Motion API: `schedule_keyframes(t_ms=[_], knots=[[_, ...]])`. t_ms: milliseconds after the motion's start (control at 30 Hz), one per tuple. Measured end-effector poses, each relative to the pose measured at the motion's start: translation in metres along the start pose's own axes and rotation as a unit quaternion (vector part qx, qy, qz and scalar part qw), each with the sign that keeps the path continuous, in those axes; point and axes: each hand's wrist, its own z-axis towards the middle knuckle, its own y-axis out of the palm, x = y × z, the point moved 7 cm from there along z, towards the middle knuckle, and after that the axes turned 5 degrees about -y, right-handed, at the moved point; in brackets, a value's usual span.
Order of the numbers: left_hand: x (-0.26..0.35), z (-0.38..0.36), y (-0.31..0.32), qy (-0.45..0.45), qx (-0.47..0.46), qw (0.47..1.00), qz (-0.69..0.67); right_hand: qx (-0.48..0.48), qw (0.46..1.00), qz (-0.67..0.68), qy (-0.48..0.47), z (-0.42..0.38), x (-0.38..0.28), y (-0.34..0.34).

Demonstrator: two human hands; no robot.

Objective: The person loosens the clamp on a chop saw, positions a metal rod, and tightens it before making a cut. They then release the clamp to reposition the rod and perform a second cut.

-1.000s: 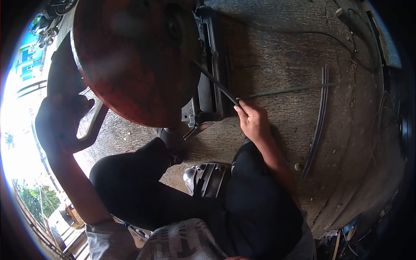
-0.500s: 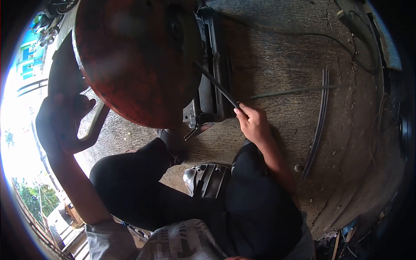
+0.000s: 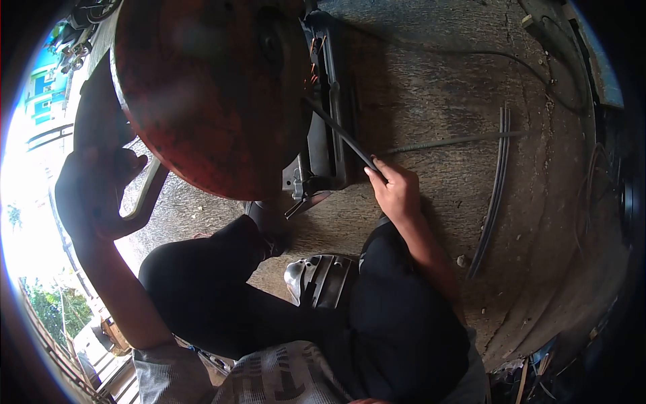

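Note:
A chop saw with a worn red guard [image 3: 202, 101] fills the upper left. My left hand [image 3: 97, 188], in shadow, is closed around the saw's looped handle [image 3: 149, 195]. My right hand [image 3: 397, 192] pinches the near end of a thin dark metal rod [image 3: 343, 135]. The rod slants up and left to the saw's base [image 3: 330, 155], where its far end passes out of sight behind the guard. Orange sparks [image 3: 313, 67] show beside the guard's right edge. The blade and the cutting point are hidden.
Two dark rods [image 3: 496, 195] lie side by side on the worn board floor [image 3: 437, 87], crossed by a longer thin rod [image 3: 451, 141]. A ribbed metal cover [image 3: 326, 279] sits between my legs. A black cable [image 3: 471, 52] runs across the upper right.
Orange sparks have appeared by the guard's right edge. The guard has shifted very slightly left, and my right hand with the rod has moved slightly right. My left hand keeps its grip.

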Motion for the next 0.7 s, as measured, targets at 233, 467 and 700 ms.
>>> schedule_keyframes(t_ms=[233,467,700], knots=[[0.001,0.000,0.002,0.021,0.000,1.000,0.012,-0.077,0.996,0.013,0.036,-0.001,0.001,0.006],[0.005,-0.005,0.010,0.043,0.000,0.999,0.024,-0.039,0.996,0.078,0.007,0.008,-0.006,0.000],[0.007,-0.014,0.021,0.065,0.004,0.997,0.035,-0.121,0.968,0.172,0.135,0.003,0.008,0.010]])
